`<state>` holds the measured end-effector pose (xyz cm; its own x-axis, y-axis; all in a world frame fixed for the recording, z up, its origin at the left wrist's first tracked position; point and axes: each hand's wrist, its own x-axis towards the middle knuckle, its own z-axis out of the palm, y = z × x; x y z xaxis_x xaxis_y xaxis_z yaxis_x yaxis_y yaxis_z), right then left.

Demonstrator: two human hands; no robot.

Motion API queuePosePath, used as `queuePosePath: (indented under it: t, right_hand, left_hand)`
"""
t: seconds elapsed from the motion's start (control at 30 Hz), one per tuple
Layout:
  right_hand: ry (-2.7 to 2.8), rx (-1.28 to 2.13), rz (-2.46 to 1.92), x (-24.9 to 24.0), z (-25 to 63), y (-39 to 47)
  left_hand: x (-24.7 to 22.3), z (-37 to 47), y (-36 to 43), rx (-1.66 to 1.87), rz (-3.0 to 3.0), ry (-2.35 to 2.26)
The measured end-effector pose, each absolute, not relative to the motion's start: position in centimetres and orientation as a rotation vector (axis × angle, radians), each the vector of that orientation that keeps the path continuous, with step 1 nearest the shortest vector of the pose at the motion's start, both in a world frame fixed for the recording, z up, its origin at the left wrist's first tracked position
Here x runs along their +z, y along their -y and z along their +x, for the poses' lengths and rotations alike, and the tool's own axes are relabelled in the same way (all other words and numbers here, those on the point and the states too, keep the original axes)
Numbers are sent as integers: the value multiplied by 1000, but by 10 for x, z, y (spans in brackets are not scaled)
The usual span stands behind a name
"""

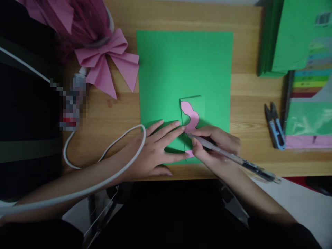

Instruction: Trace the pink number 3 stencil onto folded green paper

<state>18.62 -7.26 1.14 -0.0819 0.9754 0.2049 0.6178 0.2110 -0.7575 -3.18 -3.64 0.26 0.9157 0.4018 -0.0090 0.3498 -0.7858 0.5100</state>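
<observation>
On the green sheet of paper (pixel 178 69) lies a curved pink paper cutout (pixel 194 119), its lower end (pixel 190 154) showing below my fingers. Dark straight lines run along its left side and above it; I cannot tell if they are pen lines or the edges of a smaller green piece. My left hand (pixel 158 147) rests flat with spread fingers, fingertips touching the cutout's left edge. A clear-barrelled pen (pixel 233 157) is gripped in my right hand (pixel 215 145), its tip at the cutout's left edge near my left fingertips. The cutout's middle is partly hidden.
A pink paper bow (pixel 106 58) and a blurred tube (pixel 74 100) lie to the left. A white cable (pixel 129 166) loops over my left forearm. At right are blue-handled thread snips (pixel 275 128), stacked green paper (pixel 290 38) and a paper pack (pixel 308 117).
</observation>
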Motion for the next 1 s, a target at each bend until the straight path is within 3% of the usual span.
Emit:
queuePosePath:
  t: [1.0]
  right_hand:
    - [1783, 633, -1543, 13, 188, 77]
  left_hand:
    - [2, -31, 37, 133, 2547, -537]
